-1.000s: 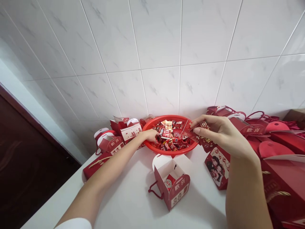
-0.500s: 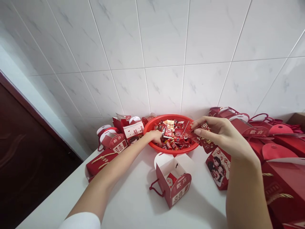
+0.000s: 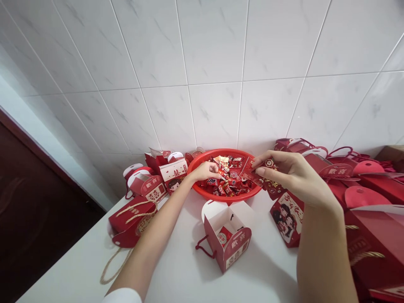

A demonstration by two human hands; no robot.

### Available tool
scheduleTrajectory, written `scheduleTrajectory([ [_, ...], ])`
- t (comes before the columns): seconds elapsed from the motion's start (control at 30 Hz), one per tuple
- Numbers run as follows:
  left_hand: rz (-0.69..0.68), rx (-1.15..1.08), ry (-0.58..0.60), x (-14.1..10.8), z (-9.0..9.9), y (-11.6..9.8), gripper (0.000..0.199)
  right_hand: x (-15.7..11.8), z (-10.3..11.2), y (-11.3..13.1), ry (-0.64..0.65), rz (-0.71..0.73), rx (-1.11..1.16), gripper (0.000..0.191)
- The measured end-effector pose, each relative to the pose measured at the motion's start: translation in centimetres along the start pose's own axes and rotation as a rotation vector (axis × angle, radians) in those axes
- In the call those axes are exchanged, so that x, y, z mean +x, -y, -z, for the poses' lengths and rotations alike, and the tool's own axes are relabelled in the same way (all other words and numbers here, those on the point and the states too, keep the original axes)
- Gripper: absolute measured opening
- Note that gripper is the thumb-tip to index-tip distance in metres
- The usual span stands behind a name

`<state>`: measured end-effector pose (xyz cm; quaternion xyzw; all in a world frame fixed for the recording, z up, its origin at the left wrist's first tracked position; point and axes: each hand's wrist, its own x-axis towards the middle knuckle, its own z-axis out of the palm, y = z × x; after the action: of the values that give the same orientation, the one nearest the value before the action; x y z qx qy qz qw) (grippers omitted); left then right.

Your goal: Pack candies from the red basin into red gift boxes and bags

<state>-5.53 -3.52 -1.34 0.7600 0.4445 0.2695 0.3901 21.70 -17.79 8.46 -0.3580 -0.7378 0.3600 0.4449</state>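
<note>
My left hand (image 3: 205, 171) is over the left part of a red plastic basket (image 3: 202, 194), its fingers pinched on a small wrapped candy that they partly cover. Many wrapped candies (image 3: 234, 182) in red and cream wrappers fill the basket. At the basket's right rim, my right hand (image 3: 285, 172) grips several flat red packets (image 3: 274, 188) with gold print between thumb and fingers. An open red gift box (image 3: 238, 248) with white inner walls and a cord handle stands on the white table in front of the basket. A red-wrapped piece (image 3: 224, 235) lies inside it.
Red gift boxes (image 3: 154, 189) stand at the left, one with a rope handle (image 3: 115, 269) hanging over the table. More boxes (image 3: 372, 240) crowd the right side, and a box with a couple's picture (image 3: 288, 219) lies near my right forearm. A tiled wall (image 3: 217, 109) rises behind.
My left hand has lifted a little out of the candies and shifted slightly, its fingers now pinched together. My right hand keeps hold of the red packets in nearly the same place.
</note>
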Motion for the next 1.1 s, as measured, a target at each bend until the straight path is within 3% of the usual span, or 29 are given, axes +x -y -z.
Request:
scheduleTrajectory([
  [0.17, 0.085, -0.131, -0.013, -0.1, 0.0, 0.2, 0.051, 0.1, 0.0, 0.0, -0.013, -0.009, -0.014, 0.025],
  [0.33, 0.024, -0.123, -0.074, -0.3, 0.0, -0.2, 0.044, 0.1, 0.1, 0.0, -0.010, 0.002, -0.012, 0.025],
  [0.63, -0.078, -0.340, -0.141, -2.8, -1.0, -2.3, 0.046, 0.3, 0.2, -0.4, -0.007, -0.001, 0.007, 0.025],
  [0.83, -0.120, -0.330, -0.055, -5.5, -1.6, -4.8, 0.040, 0.5, 0.2, -0.6, -0.007, 0.003, 0.000, 0.026],
  [0.97, -0.089, -0.240, 0.145, -7.2, -1.8, -6.5, 0.036, 0.4, 0.1, -0.6, 0.006, -0.010, -0.009, 0.026],
  [1.1, -0.091, 0.046, 0.311, -9.2, -2.3, -8.0, 0.021, 0.4, -0.1, -0.4, 0.045, -0.016, -0.036, 0.027],
])
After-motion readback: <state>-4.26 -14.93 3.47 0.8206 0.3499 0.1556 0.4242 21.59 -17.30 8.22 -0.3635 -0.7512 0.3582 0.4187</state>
